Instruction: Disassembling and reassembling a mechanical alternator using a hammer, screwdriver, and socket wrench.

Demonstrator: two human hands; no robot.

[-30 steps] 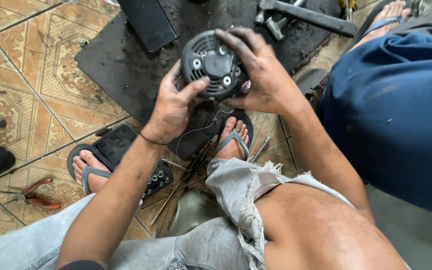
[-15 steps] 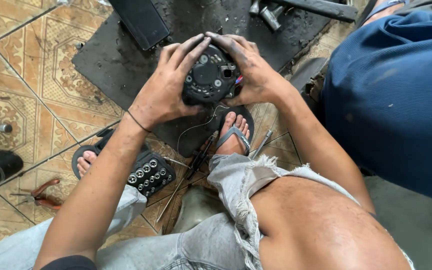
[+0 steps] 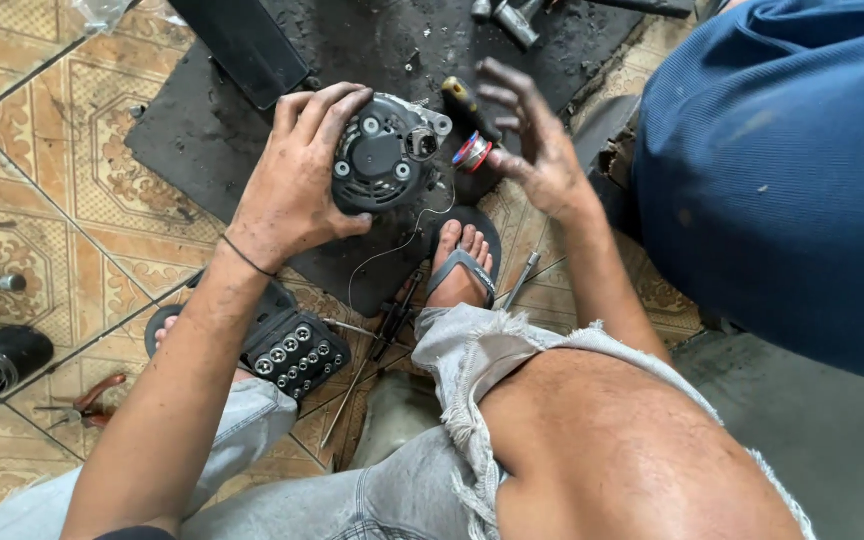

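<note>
Left hand (image 3: 292,185): grimy, wrapped over the left side and top of the alternator (image 3: 382,155), fingers curled across its rim, gripping it.
Right hand (image 3: 532,140): off the alternator, just to its right, fingers spread wide and holding nothing; its fingertips hang near a small red and silver spool (image 3: 472,152).
Alternator: round, black and grey metal, back cover facing up, held above a dark greasy mat (image 3: 182,140) on the tiled floor (image 3: 42,210); a thin wire (image 3: 392,250) trails down from it.
Screwdriver (image 3: 467,108): black and yellow handle, lying on the mat just behind the spool.
Socket set (image 3: 297,355): black holder with shiny sockets, on the floor by the left forearm.
Feet: right foot in a sandal (image 3: 462,265) at the mat's near edge.
Pliers (image 3: 87,400): red-handled, on the tiles at lower left.
Other person: a blue garment (image 3: 782,170) fills the upper right.
</note>
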